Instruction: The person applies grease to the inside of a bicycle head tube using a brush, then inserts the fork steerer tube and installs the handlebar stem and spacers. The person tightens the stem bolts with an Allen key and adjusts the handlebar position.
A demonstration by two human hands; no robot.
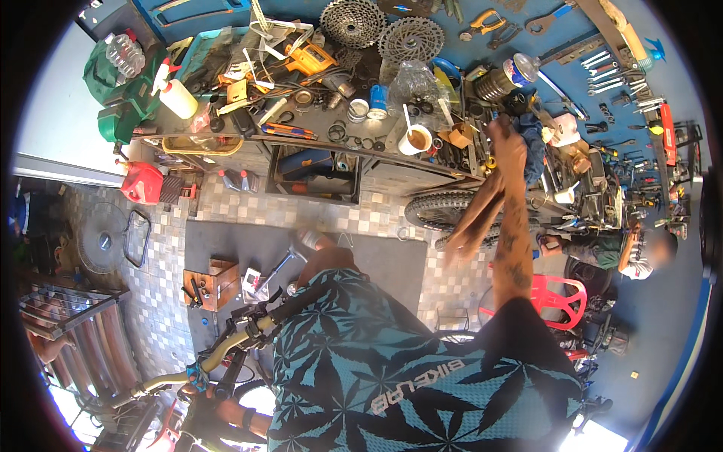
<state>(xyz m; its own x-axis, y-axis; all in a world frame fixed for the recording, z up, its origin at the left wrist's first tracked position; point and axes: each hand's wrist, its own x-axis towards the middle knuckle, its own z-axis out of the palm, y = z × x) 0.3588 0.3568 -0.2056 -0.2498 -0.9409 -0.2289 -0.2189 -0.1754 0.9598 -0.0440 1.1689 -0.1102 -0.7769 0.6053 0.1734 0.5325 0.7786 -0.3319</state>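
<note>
While the right hand (506,139) is against the dark blue cloth (533,143), right of the white tub (415,140), dragging could snag loose tools (461,160); the left hand (228,411) is far below-left; neither's finger grip can be told.

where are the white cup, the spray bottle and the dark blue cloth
White cup (410,149), head view: its wall
Spray bottle (180,100), head view: its body
Dark blue cloth (534,142), head view: its folds

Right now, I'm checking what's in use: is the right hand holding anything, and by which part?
Cannot be told: the right hand is beside a blue cloth, but whether it grips that or anything else is unclear.
</note>
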